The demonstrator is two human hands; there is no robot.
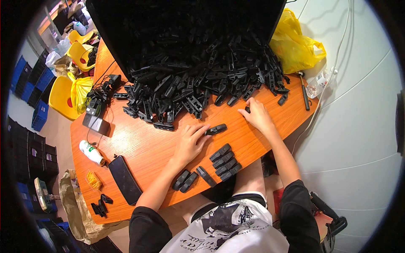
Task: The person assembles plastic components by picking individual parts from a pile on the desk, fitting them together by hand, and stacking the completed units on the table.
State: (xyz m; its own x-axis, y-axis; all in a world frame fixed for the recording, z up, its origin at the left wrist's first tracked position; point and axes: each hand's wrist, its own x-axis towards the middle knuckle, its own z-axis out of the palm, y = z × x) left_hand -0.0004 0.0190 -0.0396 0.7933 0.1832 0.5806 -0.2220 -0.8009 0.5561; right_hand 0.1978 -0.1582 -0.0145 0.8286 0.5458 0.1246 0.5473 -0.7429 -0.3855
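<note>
My left hand (192, 142) is closed at its fingertips on the end of an elongated black plastic part (217, 129), low over the wooden table (139, 141). Farther right, my right hand (259, 115) pinches a small dark piece (247, 109), mostly covered by the fingers. Just beyond both hands spreads a heap of similar black plastic parts (185, 90), spilling out of a large black bin (114, 38). Close to my body, several rounded black parts (225, 160) lie side by side in a stack, and beside them several more (206, 176) lie apart along the table's near edge.
On the left are a black phone (125, 179), a white bottle (92, 152), a small box (96, 124) with cables, a yellow bundle (93, 180) and loose black bits (100, 207). At right lie a hammer-like tool (304, 93), a clear bottle (319, 83) and a yellow bag (295, 46).
</note>
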